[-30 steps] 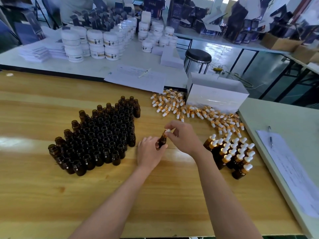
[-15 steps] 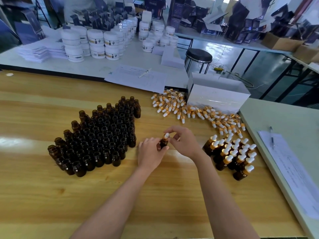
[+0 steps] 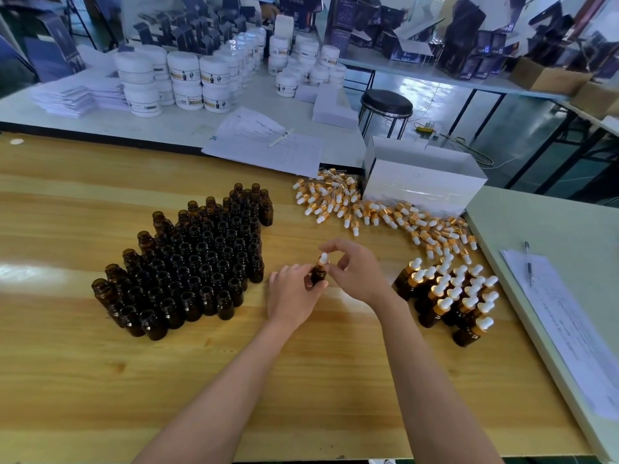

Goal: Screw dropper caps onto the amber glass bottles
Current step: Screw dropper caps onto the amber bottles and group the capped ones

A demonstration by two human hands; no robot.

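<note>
Left hand (image 3: 290, 298): fingers and thumb curled round the lower body of one amber bottle (image 3: 317, 275), holding it upright just above the worktop (image 3: 100, 380).
Right hand (image 3: 359, 273): thumb and fingertips pinching the dropper cap (image 3: 323, 258) from above; the remaining fingers are arched over it.
Dropper cap: white bulb up, seated on the neck of the held bottle; how far it is threaded cannot be told.
Held bottle position: between the two bottle groups, nearer the open one.
Open bottles (image 3: 197, 262): dense upright cluster without caps, just left of the left hand.
Capped bottles (image 3: 449, 296): smaller group, right of the right hand, each with a white bulb and a gold collar.
Loose caps (image 3: 368, 212): scattered band lying flat, beyond the hands, running along the front of the white box (image 3: 422, 182).
Paper sheets (image 3: 569, 329): on the adjoining pale green surface at far right, with a pen (image 3: 528, 262) resting on top.
White jars (image 3: 187, 78): stacked on the far table.
</note>
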